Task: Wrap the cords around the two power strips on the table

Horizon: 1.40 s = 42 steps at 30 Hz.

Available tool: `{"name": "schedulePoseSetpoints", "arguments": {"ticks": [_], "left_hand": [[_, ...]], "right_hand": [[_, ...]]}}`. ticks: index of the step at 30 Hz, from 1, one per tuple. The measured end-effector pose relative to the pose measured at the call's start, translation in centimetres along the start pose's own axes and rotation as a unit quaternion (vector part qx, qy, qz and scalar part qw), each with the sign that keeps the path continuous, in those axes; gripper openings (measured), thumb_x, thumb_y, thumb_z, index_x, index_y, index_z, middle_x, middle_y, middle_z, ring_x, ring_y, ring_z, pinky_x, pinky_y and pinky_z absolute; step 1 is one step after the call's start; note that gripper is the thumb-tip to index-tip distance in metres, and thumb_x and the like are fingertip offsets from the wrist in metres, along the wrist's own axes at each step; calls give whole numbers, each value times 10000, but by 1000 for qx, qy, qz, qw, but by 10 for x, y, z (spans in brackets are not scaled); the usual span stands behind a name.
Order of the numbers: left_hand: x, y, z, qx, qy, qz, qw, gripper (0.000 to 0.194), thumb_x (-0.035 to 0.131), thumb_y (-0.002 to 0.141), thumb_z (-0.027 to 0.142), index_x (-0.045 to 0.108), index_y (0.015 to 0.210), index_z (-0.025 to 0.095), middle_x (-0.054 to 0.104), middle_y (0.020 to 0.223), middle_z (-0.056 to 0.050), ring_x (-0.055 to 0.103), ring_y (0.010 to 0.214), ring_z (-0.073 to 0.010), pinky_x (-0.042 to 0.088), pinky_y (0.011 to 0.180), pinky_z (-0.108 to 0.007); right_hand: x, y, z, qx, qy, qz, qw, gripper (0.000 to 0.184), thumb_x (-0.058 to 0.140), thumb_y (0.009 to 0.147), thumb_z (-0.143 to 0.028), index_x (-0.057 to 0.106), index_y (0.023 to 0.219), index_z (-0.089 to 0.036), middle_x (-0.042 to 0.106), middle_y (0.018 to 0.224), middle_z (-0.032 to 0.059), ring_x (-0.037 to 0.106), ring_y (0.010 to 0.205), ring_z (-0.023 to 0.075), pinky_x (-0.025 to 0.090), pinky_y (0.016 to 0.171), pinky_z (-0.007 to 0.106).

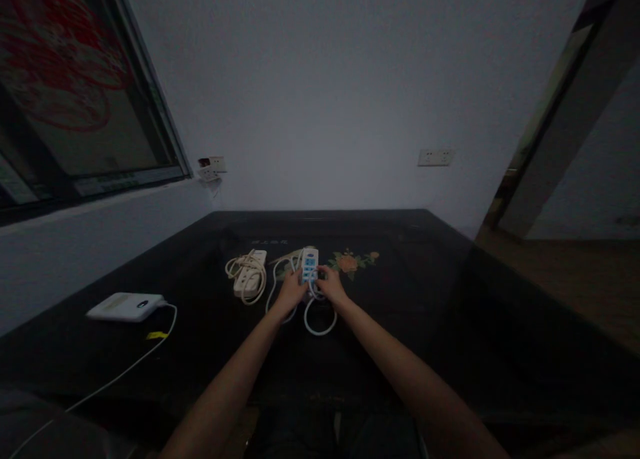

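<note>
A white power strip with blue sockets (309, 264) lies on the dark table (430, 285) in front of me. My left hand (291, 291) is closed on its near left side. At its right side, my right hand (330, 283) is closed on the strip's white cable (320, 324), which loops toward me on the tabletop. To the left lies a second, cream power strip (249, 278) with its cord wound around it, untouched.
A white flat device (125, 306) with a white cable and a yellow tag (156, 335) sits at the table's left. A flower pattern (350, 261) marks the tabletop. Wall sockets (435, 157) are on the far wall, a window (75, 92) at left.
</note>
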<state>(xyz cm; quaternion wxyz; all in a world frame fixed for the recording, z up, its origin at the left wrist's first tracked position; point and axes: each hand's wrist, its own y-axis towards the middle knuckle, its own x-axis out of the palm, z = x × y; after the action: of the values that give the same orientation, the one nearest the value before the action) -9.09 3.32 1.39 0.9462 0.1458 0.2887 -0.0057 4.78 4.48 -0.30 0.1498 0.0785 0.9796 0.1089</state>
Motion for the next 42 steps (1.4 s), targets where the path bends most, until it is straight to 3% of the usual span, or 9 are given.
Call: {"name": "schedulePoseSetpoints", "arguments": {"ticks": [11,16,21,26,28,34,38,42], "left_hand": [[28,-48,43,13,-12,-92,996,495,530,776,183,530,1270,143,479,1292,-139,512,1172,-235,354,1055,-351],[29,-81,54,6,-21,-121,992,553,508,791,198,461,1340,157,374,1404,-143,384,1315,-250,271,1116,-362],[21,-102,50,26,-11,-123,992,509,498,841,289,447,1335,180,352,1403,-141,370,1326,-249,268,1119,-384],[0,-90,49,85,105,-45,990,409,530,837,326,541,1211,163,363,1345,-147,413,1261,-279,334,1070,-408],[-7,-75,54,125,139,-2,982,317,535,833,277,589,1129,176,459,1248,-128,466,1186,-272,368,1030,-419],[-2,-47,65,255,40,-56,964,223,429,886,185,622,998,187,632,1007,-64,576,1002,-190,446,903,-339],[0,-53,57,270,30,-71,960,225,430,880,170,639,960,186,657,970,-54,601,946,-180,455,864,-317],[-6,-52,48,239,23,-36,970,215,444,866,159,645,938,170,673,903,-47,619,878,-175,465,824,-306]], "right_hand": [[-78,-42,14,-12,-16,-27,999,406,622,632,-140,685,1030,-189,603,1043,68,555,1023,225,446,938,399],[-101,-65,17,29,56,-79,995,342,569,670,-153,678,993,-186,569,1059,59,613,763,144,552,722,329],[-115,-79,11,55,111,-140,982,329,565,675,-124,653,987,-182,602,1000,38,631,661,103,564,669,276],[-125,-77,1,91,123,-146,977,435,566,688,-86,590,1110,-190,634,846,-1,628,573,93,553,580,238],[-132,-76,-3,111,132,-139,975,421,586,684,-85,599,1091,-191,624,852,-2,623,551,90,552,555,239],[-166,-74,-16,125,150,-117,974,306,656,700,-157,616,1001,-198,601,838,-1,645,582,113,571,572,258],[-174,-74,-21,119,139,-104,978,284,657,747,-239,601,1022,-197,608,846,14,642,573,114,570,550,258],[-170,-74,-21,121,121,-91,981,248,637,778,-248,598,1016,-190,607,854,24,642,563,116,573,532,254]]}}
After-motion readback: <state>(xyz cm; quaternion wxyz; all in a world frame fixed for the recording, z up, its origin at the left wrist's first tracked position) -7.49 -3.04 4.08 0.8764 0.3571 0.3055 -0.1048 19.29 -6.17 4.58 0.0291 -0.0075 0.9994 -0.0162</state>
